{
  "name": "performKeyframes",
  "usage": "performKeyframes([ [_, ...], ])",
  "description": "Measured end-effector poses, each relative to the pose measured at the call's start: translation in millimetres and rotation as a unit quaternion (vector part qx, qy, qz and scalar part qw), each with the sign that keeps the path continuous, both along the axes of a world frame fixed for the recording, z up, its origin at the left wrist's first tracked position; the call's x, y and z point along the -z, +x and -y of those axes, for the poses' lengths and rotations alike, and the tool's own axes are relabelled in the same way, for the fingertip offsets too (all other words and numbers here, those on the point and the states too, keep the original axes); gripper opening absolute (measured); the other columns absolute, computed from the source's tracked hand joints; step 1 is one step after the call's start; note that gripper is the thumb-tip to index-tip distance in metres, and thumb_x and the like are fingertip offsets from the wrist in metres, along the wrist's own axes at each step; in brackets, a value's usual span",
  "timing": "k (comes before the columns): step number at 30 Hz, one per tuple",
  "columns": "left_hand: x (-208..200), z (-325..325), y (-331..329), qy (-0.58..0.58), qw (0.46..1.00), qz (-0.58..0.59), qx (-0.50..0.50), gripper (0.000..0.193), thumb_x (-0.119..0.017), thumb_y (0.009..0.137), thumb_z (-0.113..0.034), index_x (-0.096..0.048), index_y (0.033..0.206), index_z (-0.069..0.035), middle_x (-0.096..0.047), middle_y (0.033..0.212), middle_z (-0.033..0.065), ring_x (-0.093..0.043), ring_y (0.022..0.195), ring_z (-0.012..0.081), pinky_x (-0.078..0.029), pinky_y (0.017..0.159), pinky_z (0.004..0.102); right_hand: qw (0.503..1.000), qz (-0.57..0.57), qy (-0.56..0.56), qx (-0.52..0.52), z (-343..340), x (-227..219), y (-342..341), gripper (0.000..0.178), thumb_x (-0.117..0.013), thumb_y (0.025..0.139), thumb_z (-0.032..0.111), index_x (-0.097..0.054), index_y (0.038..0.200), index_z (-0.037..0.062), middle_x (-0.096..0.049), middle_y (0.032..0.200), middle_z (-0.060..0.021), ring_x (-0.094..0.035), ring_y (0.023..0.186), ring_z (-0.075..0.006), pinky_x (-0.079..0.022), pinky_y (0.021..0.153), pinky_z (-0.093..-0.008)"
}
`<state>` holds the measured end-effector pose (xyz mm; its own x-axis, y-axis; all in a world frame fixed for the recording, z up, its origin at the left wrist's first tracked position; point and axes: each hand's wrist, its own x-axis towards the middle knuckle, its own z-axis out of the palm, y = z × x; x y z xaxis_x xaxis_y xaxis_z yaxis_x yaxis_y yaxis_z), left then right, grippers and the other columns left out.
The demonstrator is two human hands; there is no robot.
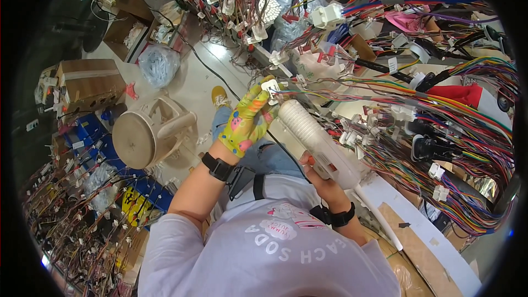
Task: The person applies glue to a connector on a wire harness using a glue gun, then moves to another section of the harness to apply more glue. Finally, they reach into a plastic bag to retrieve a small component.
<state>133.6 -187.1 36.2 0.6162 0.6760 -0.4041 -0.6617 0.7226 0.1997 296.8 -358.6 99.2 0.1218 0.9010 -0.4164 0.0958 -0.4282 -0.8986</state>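
My left hand, in a yellow-green patterned glove, pinches a small white connector. Thin coloured wires run rightward from about that spot to the hanging bundles. In my bare right hand is a white hot glue gun with a ribbed front. Its front end points up-left and comes close to the connector; whether the tip touches it is hidden. Out of the gun's rear sticks a long white glue stick. My right fingers wrap its handle side, partly hidden by the body.
Dense wire harnesses with white connectors hang at the right and top. To the left stand a beige plastic stool, a cardboard box and blue bins. A black cord crosses near my left hand. A white-edged board lies at lower right.
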Motion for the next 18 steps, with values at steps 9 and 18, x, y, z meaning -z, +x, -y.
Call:
performKeyframes([
  [9, 7.3, 0.3, -1.8, -0.001, 1.0, 0.018, 0.017, 0.04, -0.06, 0.092, -0.02, -0.05, 0.13, -0.011, -0.059, 0.12, 0.0096, -0.058, 0.108, 0.02, -0.052, 0.087, 0.0298, 1.0, -0.021, -0.012, 0.008, 2.2, 4.7, -1.9, 0.016, -0.058, 0.087, 0.0, -0.055, 0.101, 0.0055, -0.054, 0.092, -0.0011, -0.052, 0.093, -0.0126, -0.043, 0.087, -0.0291],
  [18, 7.6, 1.6, 1.4, -0.024, 1.0, 0.007, -0.007, 0.043, -0.062, 0.091, -0.019, -0.048, 0.13, -0.007, -0.058, 0.12, 0.0107, -0.058, 0.11, 0.0227, -0.053, 0.088, 0.0329, 0.998, -0.028, -0.022, 0.042, -2.3, 2.1, -4.2, 0.01, -0.061, 0.085, 0.006, -0.055, 0.093, 0.0057, -0.052, 0.085, -0.0007, -0.05, 0.084, -0.0119, -0.044, 0.08, -0.0282],
])
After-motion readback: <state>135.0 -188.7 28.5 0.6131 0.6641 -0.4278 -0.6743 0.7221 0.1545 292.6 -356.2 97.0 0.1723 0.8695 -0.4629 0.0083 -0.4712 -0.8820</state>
